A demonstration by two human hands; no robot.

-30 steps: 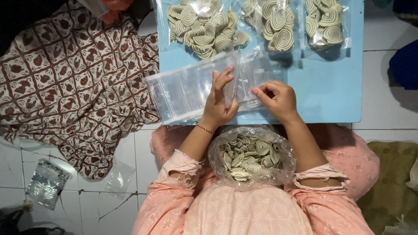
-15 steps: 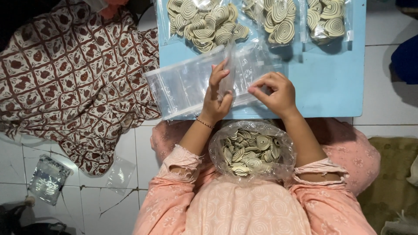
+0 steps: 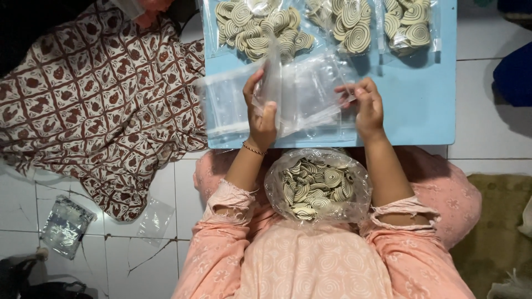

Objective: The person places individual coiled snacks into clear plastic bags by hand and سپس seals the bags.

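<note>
My left hand (image 3: pixel 260 113) and my right hand (image 3: pixel 367 105) each pinch an edge of one clear empty plastic bag (image 3: pixel 305 91), lifted slightly off a stack of clear bags (image 3: pixel 227 111) on the light blue board (image 3: pixel 415 105). In my lap, between my forearms, sits an open plastic bag of spiral-patterned crackers (image 3: pixel 317 185). Three filled bags of the same crackers (image 3: pixel 260 25) lie in a row along the board's far edge.
A brown patterned cloth (image 3: pixel 94 105) covers the tiled floor at left. Two small plastic bags (image 3: pixel 66 224) lie on the white tiles at lower left. A dark blue object (image 3: pixel 515 75) sits at right, an olive mat (image 3: pixel 499 221) at lower right.
Both hands have pulled one clear bag free of the stack and spread apart, the right hand moving right, so the bag now stretches between them.
</note>
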